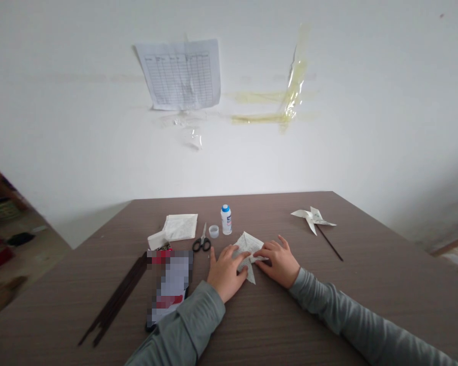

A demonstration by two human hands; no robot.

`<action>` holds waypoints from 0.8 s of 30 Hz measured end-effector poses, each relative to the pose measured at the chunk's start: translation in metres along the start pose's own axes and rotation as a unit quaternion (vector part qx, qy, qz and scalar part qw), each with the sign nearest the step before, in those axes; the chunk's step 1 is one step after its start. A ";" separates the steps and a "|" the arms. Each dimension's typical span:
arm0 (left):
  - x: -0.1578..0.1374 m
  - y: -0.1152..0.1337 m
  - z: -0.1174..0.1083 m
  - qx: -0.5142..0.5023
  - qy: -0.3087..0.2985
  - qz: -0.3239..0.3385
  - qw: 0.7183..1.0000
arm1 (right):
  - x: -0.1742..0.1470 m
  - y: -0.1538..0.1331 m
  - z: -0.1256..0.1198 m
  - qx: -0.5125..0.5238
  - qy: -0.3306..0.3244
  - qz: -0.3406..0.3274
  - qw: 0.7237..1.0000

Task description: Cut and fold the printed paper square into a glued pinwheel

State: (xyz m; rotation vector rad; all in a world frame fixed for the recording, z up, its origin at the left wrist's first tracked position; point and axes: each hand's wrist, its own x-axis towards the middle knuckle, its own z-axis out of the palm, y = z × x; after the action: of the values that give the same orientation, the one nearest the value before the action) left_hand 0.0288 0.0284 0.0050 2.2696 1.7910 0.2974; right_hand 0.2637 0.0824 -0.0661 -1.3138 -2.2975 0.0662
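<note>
A printed sheet of paper, cut and folded like a pinwheel [248, 242], lies on the brown table [275, 325] in front of me. My left hand [227, 269] holds its left side, with fingers pressing near the middle and the thumb below. From the right, my right hand [278, 259] pinches the paper close to its centre; the fingertips partly cover the folds there. Just beyond the paper stands a white glue bottle [226, 221] with a blue cap. Black-handled scissors [202, 241] and a small translucent cup [213, 232] lie left of the bottle.
A finished pinwheel [312, 219] on a dark stick rests at the right. Leftward are a phone [171, 284], several dark sticks [118, 295], a white block [158, 239] and a stack of paper squares [181, 226]. A white wall [267, 162] rises behind the table.
</note>
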 end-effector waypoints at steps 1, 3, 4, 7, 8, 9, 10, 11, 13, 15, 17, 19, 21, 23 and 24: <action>0.000 0.000 0.000 0.001 -0.002 0.000 1.000 | 0.000 0.001 0.001 -0.002 0.003 -0.005 1.000; 0.000 0.000 0.000 0.003 -0.006 0.003 1.000 | 0.000 0.001 0.003 -0.008 0.008 -0.011 1.000; 0.000 -0.001 0.000 0.003 -0.007 0.005 1.000 | 0.000 0.000 0.003 -0.011 0.009 -0.010 1.000; 0.000 -0.003 0.001 0.001 0.000 0.009 1.000 | -0.001 -0.004 0.001 -0.021 0.009 0.003 1.000; 0.000 -0.004 0.002 0.003 0.006 0.011 1.000 | -0.001 -0.006 0.000 -0.024 0.007 0.004 1.000; 0.000 -0.005 0.003 0.006 0.013 0.015 1.000 | -0.002 -0.009 -0.002 -0.027 0.004 0.003 1.000; -0.001 -0.006 0.004 0.010 0.020 0.019 1.000 | -0.002 -0.010 -0.003 -0.032 0.002 0.001 0.999; -0.001 -0.007 0.005 0.013 0.026 0.024 0.999 | -0.002 -0.012 -0.005 -0.038 0.001 -0.001 0.999; -0.001 -0.008 0.006 0.012 0.030 0.030 0.999 | -0.002 -0.014 -0.006 -0.052 0.002 0.001 0.999; 0.000 -0.009 0.007 0.004 0.027 0.028 0.999 | -0.002 -0.015 -0.007 -0.062 0.006 0.004 0.998; 0.000 -0.009 0.006 -0.002 0.025 0.024 0.999 | -0.002 -0.014 -0.006 -0.058 0.005 0.002 0.998; -0.001 -0.008 0.006 -0.003 0.024 0.023 0.999 | -0.002 -0.012 -0.005 -0.049 0.003 0.000 0.999; -0.001 -0.007 0.006 -0.002 0.024 0.021 0.999 | -0.003 -0.010 -0.004 -0.046 0.003 0.004 0.999; -0.001 -0.008 0.007 -0.006 0.021 0.021 1.000 | -0.004 -0.008 -0.004 -0.044 0.001 0.012 0.999; -0.001 -0.008 0.007 -0.008 0.018 0.021 1.000 | -0.004 -0.007 -0.004 -0.040 -0.001 0.015 0.999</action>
State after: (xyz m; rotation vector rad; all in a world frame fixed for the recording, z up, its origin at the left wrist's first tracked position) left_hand 0.0235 0.0289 -0.0045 2.3066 1.7541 0.3626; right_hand 0.2614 0.0746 -0.0617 -1.3879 -2.3049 -0.0157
